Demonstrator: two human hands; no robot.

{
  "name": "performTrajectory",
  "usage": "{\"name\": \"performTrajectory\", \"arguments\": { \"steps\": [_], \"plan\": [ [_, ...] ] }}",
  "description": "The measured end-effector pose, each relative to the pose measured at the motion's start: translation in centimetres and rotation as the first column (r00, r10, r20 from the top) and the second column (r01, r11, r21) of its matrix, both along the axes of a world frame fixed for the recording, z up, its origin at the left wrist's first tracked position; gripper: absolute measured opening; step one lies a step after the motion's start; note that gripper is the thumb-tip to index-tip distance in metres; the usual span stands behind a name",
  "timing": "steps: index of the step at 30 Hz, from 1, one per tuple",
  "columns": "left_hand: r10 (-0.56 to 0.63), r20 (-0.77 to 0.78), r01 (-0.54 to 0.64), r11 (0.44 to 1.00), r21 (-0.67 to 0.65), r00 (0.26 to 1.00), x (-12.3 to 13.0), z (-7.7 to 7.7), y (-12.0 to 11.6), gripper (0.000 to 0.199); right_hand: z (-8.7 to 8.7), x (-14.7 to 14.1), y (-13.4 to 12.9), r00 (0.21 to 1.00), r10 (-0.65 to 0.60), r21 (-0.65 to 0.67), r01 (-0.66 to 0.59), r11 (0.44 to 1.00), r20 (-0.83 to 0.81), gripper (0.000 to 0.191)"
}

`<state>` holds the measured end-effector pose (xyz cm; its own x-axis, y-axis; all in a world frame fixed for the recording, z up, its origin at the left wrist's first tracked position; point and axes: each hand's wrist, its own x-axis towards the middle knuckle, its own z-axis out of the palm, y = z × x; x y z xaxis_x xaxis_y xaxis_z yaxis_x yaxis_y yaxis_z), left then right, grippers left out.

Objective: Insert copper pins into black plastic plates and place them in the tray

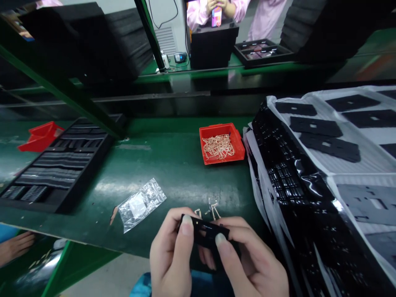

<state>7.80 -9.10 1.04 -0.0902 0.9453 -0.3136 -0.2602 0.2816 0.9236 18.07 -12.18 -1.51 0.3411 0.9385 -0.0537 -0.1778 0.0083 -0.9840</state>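
Between my two hands is a small flat black plate with a cutout [206, 232], held just above the table's front edge. My left hand [173, 251] pinches its left end, with the thumb on top. My right hand [250, 255] grips the right end, its thumb pressing on the face and fingers behind. Just beyond my fingertips lie a few small pale pieces [215, 210] on the green tabletop [173, 161]. Farther out stands a red bin [238, 152] with many thin pale pieces [218, 146] in it.
Left of my hands lies a clear plastic bag [142, 204]. A black tray of dark strips [58, 165] and another red bin [41, 136] sit farther left. Close on the right, a tall black-sided stack [284, 177] carries black plates [315, 126]. Another person's hand [17, 247] shows at lower left.
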Motion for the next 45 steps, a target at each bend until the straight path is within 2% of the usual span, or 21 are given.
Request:
{"name": "performTrajectory", "arguments": {
  "steps": [4, 7, 9, 13, 16, 19, 24, 28, 30, 32, 37, 41, 43, 45],
  "plan": [
    [-0.032, -0.016, 0.031, 0.999, -0.043, 0.999, 0.0, 0.6, 0.1, 0.049, 0.8, 0.3, 0.0, 0.999, 0.025, 0.038, -0.026, 0.999, 0.028, 0.025],
    [-0.040, -0.026, 0.038, 0.996, -0.080, 0.999, 0.1, 1.2, 0.3, 0.050, 1.2, 0.6, -0.1, 0.995, 0.024, 0.071, -0.030, 0.997, 0.093, 0.025],
    [-0.074, 0.019, 0.075, 0.994, -0.076, 0.997, -0.1, 1.3, 0.4, 0.049, 1.2, 0.9, 0.0, 0.992, 0.009, 0.105, -0.022, 0.994, 0.124, 0.021],
    [-0.196, 0.148, 0.201, 0.979, -0.026, 0.969, -0.8, 0.4, 0.5, 0.040, 1.2, 2.0, 0.1, 0.991, 0.027, 0.160, -0.048, 0.986, 0.134, 0.017],
    [-0.302, 0.232, 0.309, 0.951, 0.010, 0.924, -1.3, -0.3, 0.8, 0.034, 1.2, 3.0, 0.2, 0.981, 0.110, 0.177, -0.138, 0.974, 0.158, 0.018],
    [-0.325, 0.242, 0.330, 0.944, 0.020, 0.914, -1.4, -0.5, 1.0, 0.033, 1.2, 3.6, 0.2, 0.967, 0.173, 0.177, -0.207, 0.962, 0.189, 0.017],
    [-0.193, 0.115, 0.195, 0.981, -0.009, 0.974, -0.8, -0.1, 0.6, 0.039, 1.1, 3.5, 0.2, 0.950, 0.153, 0.179, -0.206, 0.962, 0.272, 0.015],
    [-0.085, -0.089, 0.086, 0.996, 0.005, 0.992, 0.2, 0.2, -0.4, 0.037, 0.7, 3.5, 0.6, 0.909, 0.017, 0.192, -0.106, 0.976, 0.416, 0.014],
    [-0.007, -0.218, 0.012, 1.000, 0.021, 0.976, 0.7, 0.5, -0.8, 0.030, 0.7, 3.6, 0.9, 0.883, -0.038, 0.212, -0.070, 0.975, 0.468, 0.022],
    [0.044, -0.304, -0.029, 0.998, 0.054, 0.952, 1.2, 0.7, -1.2, 0.024, 0.7, 3.6, 1.2, 0.870, -0.062, 0.241, -0.066, 0.968, 0.489, 0.018],
    [0.075, -0.383, -0.046, 0.995, 0.083, 0.921, 1.7, 0.6, -1.3, 0.025, 0.9, 2.7, 0.9, 0.867, -0.116, 0.294, -0.037, 0.955, 0.485, 0.016],
    [0.123, -0.456, -0.065, 0.988, 0.143, 0.881, 1.5, 0.2, -1.3, 0.027, 0.4, 2.4, 0.6, 0.912, -0.168, 0.246, 0.077, 0.966, 0.374, 0.013],
    [0.165, -0.503, -0.069, 0.977, 0.204, 0.849, 1.5, 0.0, -1.3, 0.024, 0.0, 2.5, 0.6, 0.926, -0.132, 0.210, 0.058, 0.976, 0.355, 0.015],
    [0.210, -0.543, -0.050, 0.955, 0.294, 0.813, 1.6, 0.0, -1.4, 0.018, -0.3, 2.3, 0.8, 0.928, -0.054, 0.182, -0.015, 0.983, 0.368, 0.019]
  ]
}}
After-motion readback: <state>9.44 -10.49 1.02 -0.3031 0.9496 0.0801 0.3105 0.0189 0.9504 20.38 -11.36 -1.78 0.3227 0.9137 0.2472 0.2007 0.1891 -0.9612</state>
